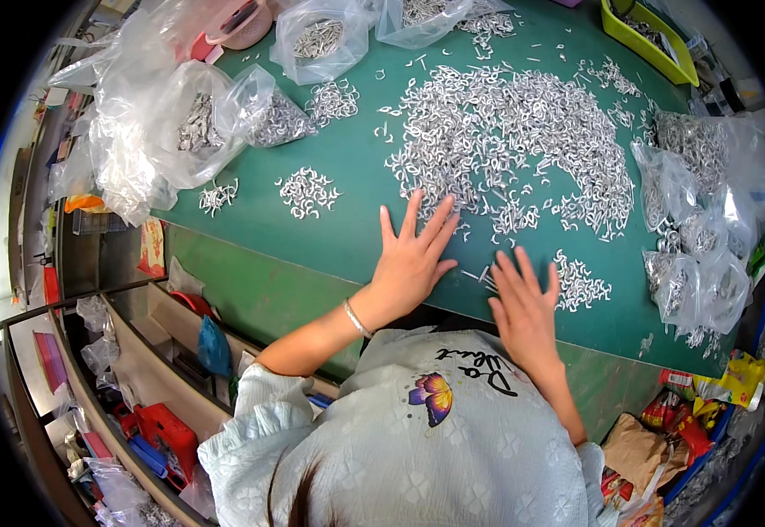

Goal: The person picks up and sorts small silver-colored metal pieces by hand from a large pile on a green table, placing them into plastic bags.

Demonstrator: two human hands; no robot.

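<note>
A large spread pile of small silvery curved metal pieces (488, 132) covers the middle of the green tabletop (312, 237). My left hand (410, 262) lies with its fingers spread, the fingertips at the near edge of that pile; a silvery bracelet circles the wrist. My right hand (525, 303) is stretched out flat near the table's front edge, holding nothing that I can see. Next to its fingers lie a few thin straight metal pins (479, 277). Just right of it sits a smaller heap of the curved pieces (581, 283).
Small heaps (308, 192) of similar pieces lie at the left. Clear plastic bags of metal parts (272, 119) stand at the back left, others (699, 263) at the right. A yellow-green tray (655, 44) sits at the far right. Open drawers (171, 342) flank the table's lower left.
</note>
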